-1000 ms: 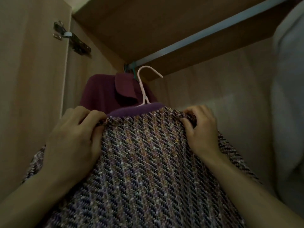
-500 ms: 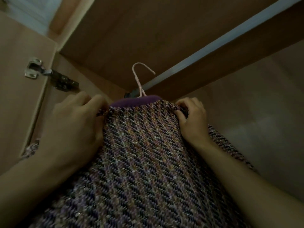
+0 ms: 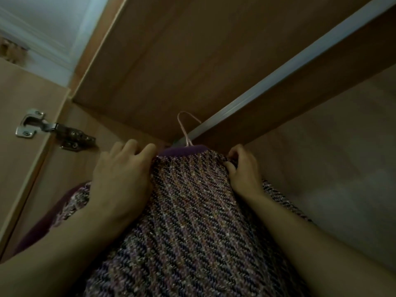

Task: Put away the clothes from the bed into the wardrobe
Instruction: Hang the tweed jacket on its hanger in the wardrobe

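Note:
A purple and black tweed garment (image 3: pixel 188 211) with a plain purple collar band fills the lower middle of the view, raised inside the wardrobe. It hangs on a pale pink hanger (image 3: pixel 186 127) whose hook stands beside the metal clothes rail (image 3: pixel 278 80); whether the hook is over the rail is unclear. My left hand (image 3: pixel 122 179) grips the garment's left shoulder. My right hand (image 3: pixel 242 170) pinches the top of its right shoulder.
The wardrobe's top shelf board (image 3: pixel 171 61) runs above the rail. The open door with a metal hinge (image 3: pixel 55 129) stands at the left, and the wardrobe's back panel (image 3: pixel 332 146) is at the right. White ceiling moulding (image 3: pixel 42 28) shows at the upper left.
The garment and both hands have risen toward the rail, and my view has tilted up. The maroon shirt hanging behind and the white cloth at the right have gone out of sight.

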Demonstrator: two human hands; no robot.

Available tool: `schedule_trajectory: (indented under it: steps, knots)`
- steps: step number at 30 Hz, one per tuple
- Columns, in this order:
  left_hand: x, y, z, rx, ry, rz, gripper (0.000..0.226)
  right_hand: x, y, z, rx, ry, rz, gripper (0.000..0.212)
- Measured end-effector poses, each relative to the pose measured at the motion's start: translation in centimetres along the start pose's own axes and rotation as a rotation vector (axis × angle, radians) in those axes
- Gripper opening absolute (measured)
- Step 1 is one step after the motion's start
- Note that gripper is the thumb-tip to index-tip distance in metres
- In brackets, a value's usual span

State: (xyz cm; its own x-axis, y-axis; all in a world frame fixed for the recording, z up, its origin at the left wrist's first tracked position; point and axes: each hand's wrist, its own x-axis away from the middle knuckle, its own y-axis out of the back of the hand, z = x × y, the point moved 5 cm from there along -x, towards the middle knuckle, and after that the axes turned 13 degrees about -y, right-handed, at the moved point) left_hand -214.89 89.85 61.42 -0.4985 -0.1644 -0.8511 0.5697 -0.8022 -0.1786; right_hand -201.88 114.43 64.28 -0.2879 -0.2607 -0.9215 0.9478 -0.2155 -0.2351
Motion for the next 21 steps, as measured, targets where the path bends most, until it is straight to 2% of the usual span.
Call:
schedule_trajectory:
  steps: [4,8,11,14,16,19,21]
  knots:
    - [-0.5,-1.6,-0.4,-0.008,-0.016,-0.014,0.024,-0.8,-1.4,-1.3,-0.026,-0.054,0.006,0.02]
    - [0.8,-3.5,-2.6,-0.03,-0.065,0.008,0.026,1.5,-2.2,-5.2,-0.013,-0.112,0.014,0.016]
    - [1.8,-4.0,-2.9,-0.076,-0.064,0.034,0.025,2.7,-2.3,-6.6,-0.024,-0.079,-0.049,0.013]
    - [1.9,-3.9,-2.6,-0.087,-0.083,0.061,0.025,3.1,-2.5,-6.0,-0.028,-0.051,-0.013,0.006]
    - [2.3,-3.7,-3.4,-0.115,-0.135,0.113,0.035,4.3,-2.7,-6.2,0.02,-0.074,0.025,0.026]
    - [3.8,-3.8,-5.5,-0.119,-0.244,0.248,0.071,6.9,-3.3,-7.5,0.14,-0.155,0.14,0.064]
    - [4.7,-4.4,-5.8,-0.135,-0.284,0.286,0.088,8.5,-4.3,-8.5,0.197,-0.179,0.24,0.076]
